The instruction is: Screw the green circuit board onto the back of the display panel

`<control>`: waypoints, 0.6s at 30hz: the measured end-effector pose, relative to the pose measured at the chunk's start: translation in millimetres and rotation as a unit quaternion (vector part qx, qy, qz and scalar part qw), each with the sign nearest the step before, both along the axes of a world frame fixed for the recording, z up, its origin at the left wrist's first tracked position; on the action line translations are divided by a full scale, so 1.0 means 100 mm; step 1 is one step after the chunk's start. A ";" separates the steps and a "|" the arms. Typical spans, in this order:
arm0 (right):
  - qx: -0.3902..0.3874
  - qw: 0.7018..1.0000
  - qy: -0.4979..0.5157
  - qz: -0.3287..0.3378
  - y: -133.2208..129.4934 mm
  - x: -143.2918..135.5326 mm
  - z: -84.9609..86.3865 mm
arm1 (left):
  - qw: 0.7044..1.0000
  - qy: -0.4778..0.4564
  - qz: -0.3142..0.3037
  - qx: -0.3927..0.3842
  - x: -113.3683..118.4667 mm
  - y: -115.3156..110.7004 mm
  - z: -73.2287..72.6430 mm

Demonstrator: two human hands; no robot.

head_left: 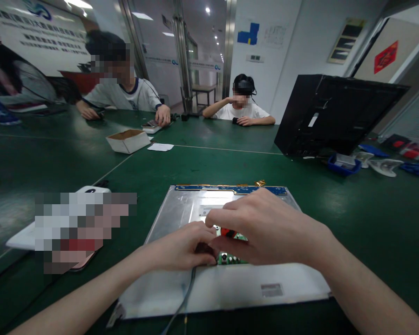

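Note:
A silver metal panel (167, 218) lies on the green table, with a blue circuit strip (230, 189) along its far edge. Near its middle a green circuit board (233, 258) shows partly beneath my hands. My left hand (185, 246) is at the board's left side, fingers curled together; what they pinch is hidden. Dark cables (188, 293) run from under it toward the near edge. My right hand (265, 228) arches over the board, its thumb and fingers closed around a red and black object (228, 232), mostly covered by the hand. The fingertips of both hands nearly meet.
The green table (209, 163) holds a white box (128, 141), a paper (160, 147), and a phone-like white item (23, 236) at left. A large black monitor-like casing (335, 116) stands at right beside a blue tray (344, 165). Two people sit across; another is partly visible at far left.

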State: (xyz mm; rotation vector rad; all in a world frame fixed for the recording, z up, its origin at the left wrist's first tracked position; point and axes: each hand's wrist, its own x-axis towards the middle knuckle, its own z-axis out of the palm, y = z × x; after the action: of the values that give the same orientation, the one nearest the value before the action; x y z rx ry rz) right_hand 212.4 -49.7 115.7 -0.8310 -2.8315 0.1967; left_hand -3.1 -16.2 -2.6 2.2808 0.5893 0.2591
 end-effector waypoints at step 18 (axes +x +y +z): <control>-0.009 1.000 0.006 0.010 -0.02 -0.01 0.02 | 1.000 -0.006 -0.016 -0.024 0.01 0.01 0.08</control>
State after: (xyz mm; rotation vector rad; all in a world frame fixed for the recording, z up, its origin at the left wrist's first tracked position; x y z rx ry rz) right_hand 211.7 -51.8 117.3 -0.8015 -2.8317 0.2286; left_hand -2.2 -15.2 5.0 2.2377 0.5474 0.2415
